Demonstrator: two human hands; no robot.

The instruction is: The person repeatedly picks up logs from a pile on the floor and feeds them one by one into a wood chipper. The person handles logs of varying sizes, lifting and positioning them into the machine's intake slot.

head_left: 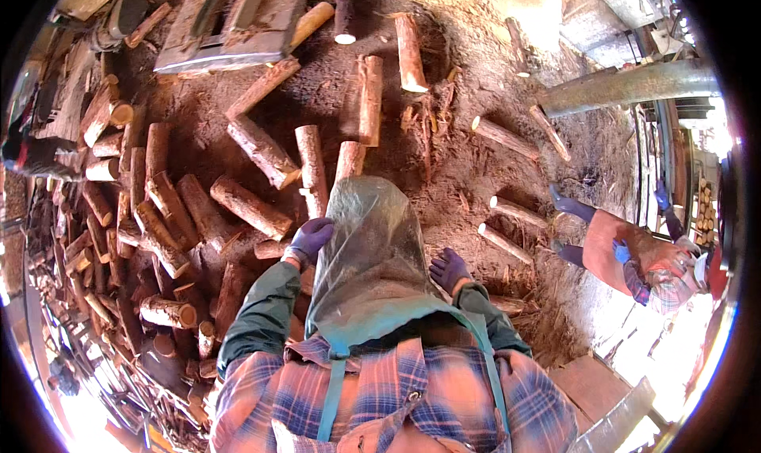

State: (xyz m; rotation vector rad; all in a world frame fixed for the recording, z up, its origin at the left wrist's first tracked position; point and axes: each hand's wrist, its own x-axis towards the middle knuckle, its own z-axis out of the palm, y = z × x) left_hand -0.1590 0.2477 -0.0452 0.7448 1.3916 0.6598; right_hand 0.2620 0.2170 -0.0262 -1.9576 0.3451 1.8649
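Observation:
My left hand, in a purple glove, hangs at the left edge of my long dark green apron. Its fingers are loosely bent, and I see nothing in them. Beyond it, an upright-looking short log lies on the ground, with a second log partly behind the apron. On the other side, my right hand, gloved in the same purple, hangs beside the apron with its fingers apart and holding nothing. Bark-covered logs lie to the left of my left hand.
A large heap of cut logs fills the left side. Ahead stands a wooden platform with a metal edge. Scattered logs and bark scraps lie on the dirt. At right, a co-worker in a brown apron stands below a thick pipe-like beam.

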